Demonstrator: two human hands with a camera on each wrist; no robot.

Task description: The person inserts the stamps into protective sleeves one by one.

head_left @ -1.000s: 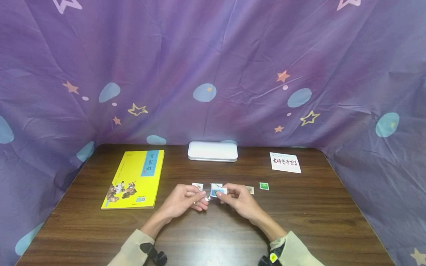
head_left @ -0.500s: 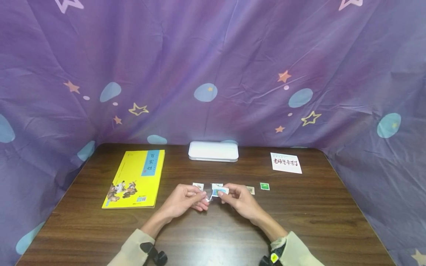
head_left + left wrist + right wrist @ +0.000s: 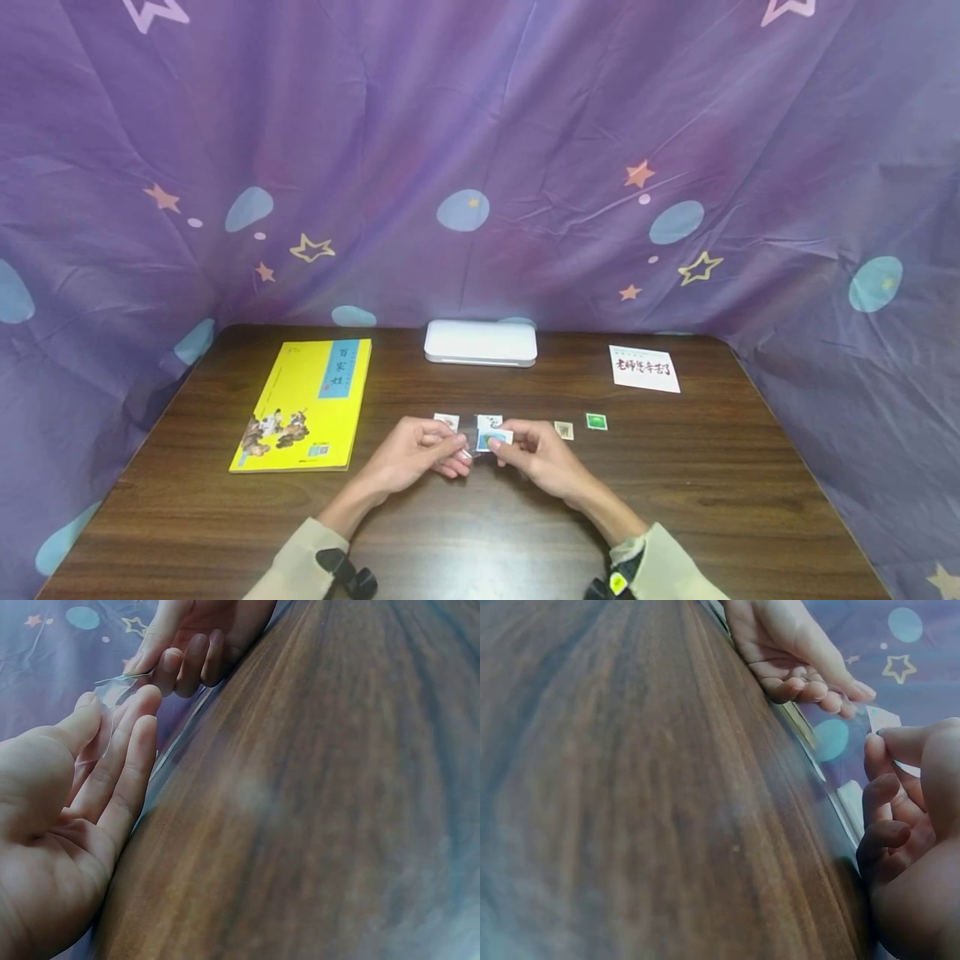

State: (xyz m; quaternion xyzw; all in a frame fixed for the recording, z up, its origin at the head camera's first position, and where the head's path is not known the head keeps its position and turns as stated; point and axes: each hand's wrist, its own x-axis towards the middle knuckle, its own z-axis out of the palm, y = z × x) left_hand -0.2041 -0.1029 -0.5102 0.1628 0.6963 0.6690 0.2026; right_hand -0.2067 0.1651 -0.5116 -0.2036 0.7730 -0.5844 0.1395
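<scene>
In the head view both hands meet above the middle of the table. My left hand (image 3: 416, 450) pinches a small clear plastic sleeve (image 3: 114, 691) between thumb and fingers. A white-edged postage stamp with a blue picture (image 3: 492, 438) is pinched by the thumb and fingers of my right hand (image 3: 543, 457). The stamp is at the sleeve's right end; whether any of it sits inside cannot be told. Just beyond the hands lie two pale stamps, one on the left (image 3: 447, 420) and one in the middle (image 3: 489, 421), both partly covered.
A tan stamp (image 3: 564, 431) and a green stamp (image 3: 596, 422) lie to the right. Behind them is a white card with red writing (image 3: 645, 369). A white case (image 3: 481, 342) stands at the back, a yellow book (image 3: 307, 408) at left. A purple curtain (image 3: 390, 150) surrounds the table (image 3: 480, 533).
My right hand has shifted slightly with the blue-picture stamp, and more of the tan stamp shows beside it. My left hand keeps its place with the clear sleeve.
</scene>
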